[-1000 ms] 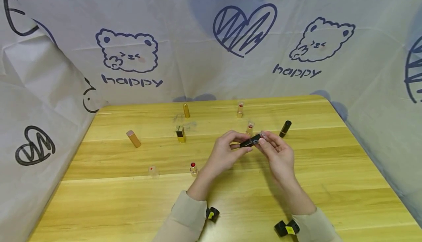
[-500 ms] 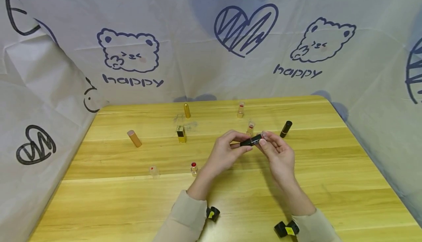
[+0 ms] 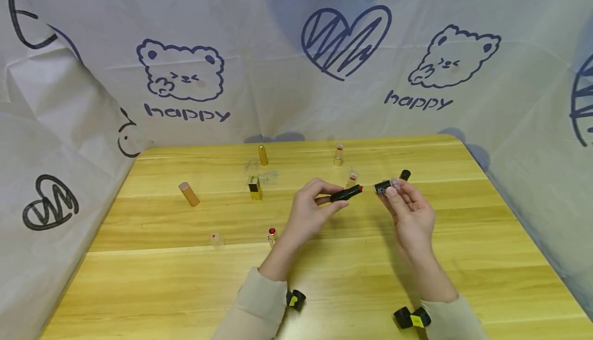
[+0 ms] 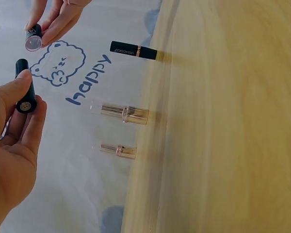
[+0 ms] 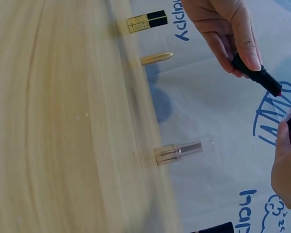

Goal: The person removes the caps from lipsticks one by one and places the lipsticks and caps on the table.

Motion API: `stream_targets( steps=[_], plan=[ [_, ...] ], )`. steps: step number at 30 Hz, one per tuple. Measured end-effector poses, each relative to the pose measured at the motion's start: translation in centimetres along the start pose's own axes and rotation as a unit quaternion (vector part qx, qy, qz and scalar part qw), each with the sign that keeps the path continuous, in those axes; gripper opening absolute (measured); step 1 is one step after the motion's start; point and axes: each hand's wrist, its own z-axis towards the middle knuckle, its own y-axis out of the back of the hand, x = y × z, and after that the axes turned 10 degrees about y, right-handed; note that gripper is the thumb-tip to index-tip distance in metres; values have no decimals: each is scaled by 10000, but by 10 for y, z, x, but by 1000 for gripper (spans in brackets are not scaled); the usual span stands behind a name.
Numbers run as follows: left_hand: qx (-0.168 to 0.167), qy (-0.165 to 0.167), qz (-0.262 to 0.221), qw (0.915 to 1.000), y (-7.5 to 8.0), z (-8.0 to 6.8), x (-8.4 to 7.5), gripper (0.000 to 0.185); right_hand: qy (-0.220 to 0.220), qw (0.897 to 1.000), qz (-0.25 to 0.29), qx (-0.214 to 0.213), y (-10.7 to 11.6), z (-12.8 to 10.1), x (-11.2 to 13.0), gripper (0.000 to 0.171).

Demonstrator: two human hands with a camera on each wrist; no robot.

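black lipstick (image 3: 346,193) uncapped, cap (image 3: 382,187) apart

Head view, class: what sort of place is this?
Probably a staged tabletop set: a wooden table walled by printed bear-and-heart sheeting, with lipsticks spaced across it.

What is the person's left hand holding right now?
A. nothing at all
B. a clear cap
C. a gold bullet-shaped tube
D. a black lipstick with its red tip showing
D. The left hand pinches the black lipstick, its red tip bare and pointing toward the right hand, which holds the pulled-off cap apart from it.
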Motion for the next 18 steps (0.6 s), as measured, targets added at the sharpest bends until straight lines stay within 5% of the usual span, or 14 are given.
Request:
stream_targets(
  steps=[8, 12, 14, 18],
  plan=[
    [-5, -184, 39, 9998, 0, -1, 0, 28, -173, 9991, -127, 366, 7, 0, 0, 20],
    [57, -130, 40, 9999, -1, -1, -1, 28, -325, 9932, -761, 814, 14, 1, 3, 21],
    [95, -43, 76, 9999, -1, -2, -2, 27, -399, 9828, -1447, 1077, 17, 0, 6, 23],
    [163, 156, 291, 9993, -1, -3, -2, 27, -544, 9436, -2727, 1797, 24, 1, 9, 41]
  ],
)
